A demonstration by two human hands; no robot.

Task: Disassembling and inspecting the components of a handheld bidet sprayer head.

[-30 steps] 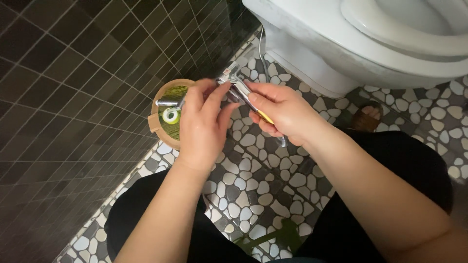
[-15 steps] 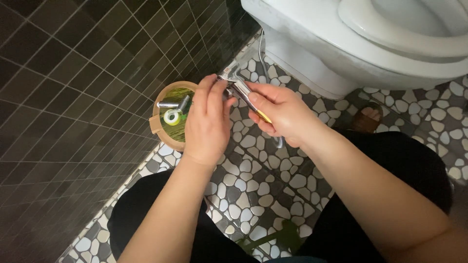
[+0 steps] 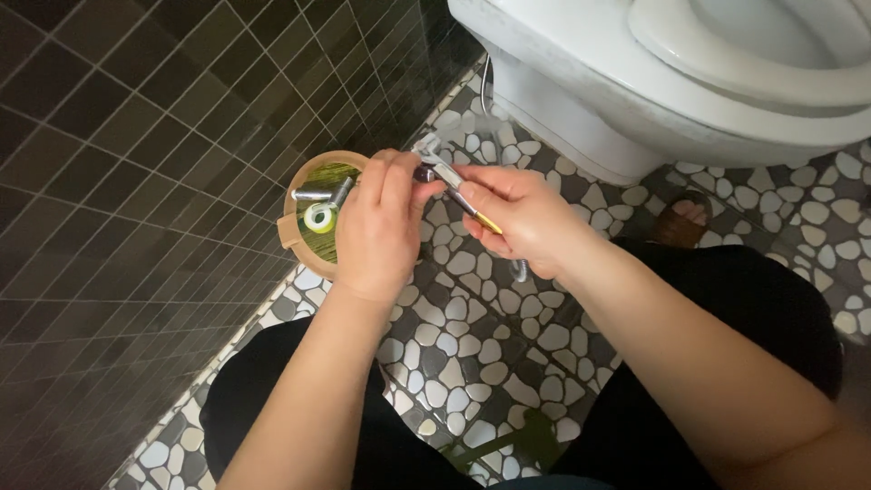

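A view looking down at a person crouching on a bathroom floor (image 3: 472, 363) of pale pebble mosaic set in dark grout. A wall of dark square tiles (image 3: 136, 181) fills the left side. At the upper right stands a white toilet (image 3: 635, 82), its base meeting the floor just beyond the hands. The person's legs, in black clothing, frame the bottom of the view, and a foot in a brown sandal (image 3: 680, 222) shows beside the toilet base.

Both bare forearms reach forward and meet near the centre. The left hand (image 3: 381, 227) has its grip clenched around a small dark metal fitting (image 3: 425, 172), only the end of which shows past the fingers. The right hand (image 3: 522, 213) has its grip closed around a slim metal tool with a yellow handle (image 3: 463, 195), its silver head touching the fitting. A flexible metal hose (image 3: 519, 269) shows just below the right hand.

Just left of the left hand, on the floor against the wall, sits a round tan bowl (image 3: 292, 231) with a green inside. It holds a roll of white tape (image 3: 319, 218) and two short silver metal pieces (image 3: 325, 192).
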